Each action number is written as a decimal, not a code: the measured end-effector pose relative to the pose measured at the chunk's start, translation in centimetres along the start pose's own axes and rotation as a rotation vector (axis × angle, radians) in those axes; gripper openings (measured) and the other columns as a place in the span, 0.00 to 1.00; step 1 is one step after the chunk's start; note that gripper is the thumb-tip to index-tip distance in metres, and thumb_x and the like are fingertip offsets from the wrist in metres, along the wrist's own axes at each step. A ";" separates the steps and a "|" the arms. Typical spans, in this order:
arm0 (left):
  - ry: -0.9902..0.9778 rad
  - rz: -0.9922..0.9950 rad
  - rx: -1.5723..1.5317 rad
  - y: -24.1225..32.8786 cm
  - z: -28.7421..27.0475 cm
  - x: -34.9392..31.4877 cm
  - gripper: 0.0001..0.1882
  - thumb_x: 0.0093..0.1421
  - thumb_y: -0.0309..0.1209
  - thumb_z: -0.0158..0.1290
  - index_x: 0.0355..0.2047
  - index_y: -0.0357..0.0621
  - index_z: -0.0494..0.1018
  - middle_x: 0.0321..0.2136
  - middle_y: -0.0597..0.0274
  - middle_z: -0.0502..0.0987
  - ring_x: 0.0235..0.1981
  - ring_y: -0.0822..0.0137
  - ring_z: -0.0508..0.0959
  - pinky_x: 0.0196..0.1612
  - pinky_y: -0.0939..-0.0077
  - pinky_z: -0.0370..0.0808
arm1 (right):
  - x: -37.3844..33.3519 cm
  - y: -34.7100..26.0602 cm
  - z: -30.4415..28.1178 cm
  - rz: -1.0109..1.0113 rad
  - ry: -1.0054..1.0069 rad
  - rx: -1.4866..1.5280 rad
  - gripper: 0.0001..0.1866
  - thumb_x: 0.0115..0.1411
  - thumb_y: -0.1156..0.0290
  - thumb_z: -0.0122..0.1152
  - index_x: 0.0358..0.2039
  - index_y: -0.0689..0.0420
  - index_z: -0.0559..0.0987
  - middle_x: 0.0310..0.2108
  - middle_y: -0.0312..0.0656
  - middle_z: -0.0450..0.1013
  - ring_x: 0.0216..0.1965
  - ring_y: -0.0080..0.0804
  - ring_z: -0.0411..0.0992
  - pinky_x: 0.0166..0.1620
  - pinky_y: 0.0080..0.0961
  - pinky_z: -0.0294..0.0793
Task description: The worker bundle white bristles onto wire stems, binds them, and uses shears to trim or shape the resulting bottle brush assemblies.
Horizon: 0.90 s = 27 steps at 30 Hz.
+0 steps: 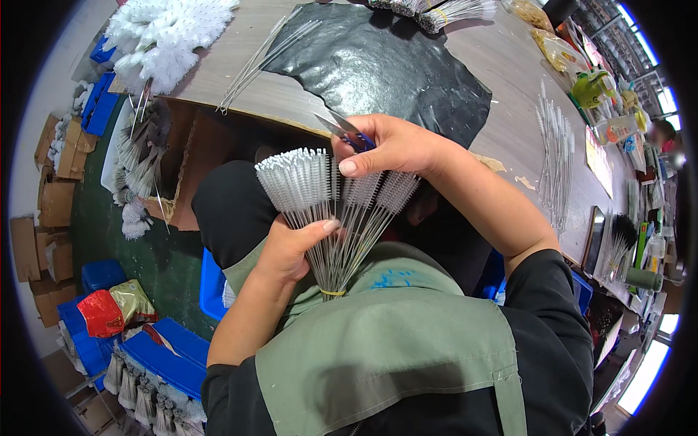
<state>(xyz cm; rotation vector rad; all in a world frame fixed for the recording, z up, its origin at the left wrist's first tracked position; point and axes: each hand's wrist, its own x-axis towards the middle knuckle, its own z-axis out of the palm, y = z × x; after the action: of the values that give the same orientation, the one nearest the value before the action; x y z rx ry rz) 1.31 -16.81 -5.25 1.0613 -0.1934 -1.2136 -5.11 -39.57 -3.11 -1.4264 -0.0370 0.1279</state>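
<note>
My left hand [289, 247] is wrapped round the thin wire stems of a bundle of white-bristled tube brushes [294, 182]. The bundle stands over my lap with its bristle heads fanned upward, and a yellow rubber band [333, 293] circles the stems near the bottom. Small scissors [355, 138] with dark blue handles are in my right hand [396, 145], their blades apart and pointing up and left. That hand is right above the brush heads, its fingers close to the bristles; whether it touches them I cannot tell.
Ahead, a black sheet [392, 73] covers part of the table [225, 43], with loose wire brushes [265, 54] beside it. More brushes [554, 152] lie at the right, near spray bottles [592, 91]. A white brush pile [163, 36] stands far left. Blue bins [171, 360] and cardboard boxes [54, 200] line the left.
</note>
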 end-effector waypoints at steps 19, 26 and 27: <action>-0.040 0.028 0.107 -0.1 -0.4 -0.1 0.19 0.47 0.24 0.60 0.41 0.37 0.71 0.33 0.60 0.77 0.34 0.68 0.77 0.40 0.71 0.75 | -0.2 -0.1 -0.5 -0.017 -0.130 0.022 0.15 0.53 0.64 0.67 0.34 0.59 0.72 0.24 0.31 0.68 0.29 0.19 0.70 0.37 0.19 0.68; -0.133 -0.028 -0.047 -0.1 -0.7 -0.1 0.22 0.46 0.25 0.61 0.43 0.38 0.69 0.35 0.61 0.75 0.34 0.69 0.76 0.40 0.74 0.73 | -0.3 -0.6 0.3 -0.024 -0.064 0.156 0.16 0.52 0.64 0.68 0.32 0.57 0.70 0.26 0.30 0.68 0.30 0.21 0.71 0.36 0.18 0.69; -0.072 -0.012 -0.009 -0.4 -0.8 0.0 0.21 0.46 0.24 0.61 0.42 0.39 0.69 0.34 0.62 0.74 0.33 0.70 0.75 0.39 0.74 0.73 | -0.3 -0.5 0.2 -0.025 -0.063 0.156 0.16 0.52 0.64 0.68 0.32 0.57 0.70 0.26 0.30 0.68 0.30 0.21 0.71 0.36 0.18 0.69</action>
<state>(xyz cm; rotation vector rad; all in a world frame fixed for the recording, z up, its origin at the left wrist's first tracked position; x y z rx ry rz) 1.59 -16.35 -6.00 1.0127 -0.2374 -1.2630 -5.42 -39.44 -2.56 -1.2658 -0.0948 0.1522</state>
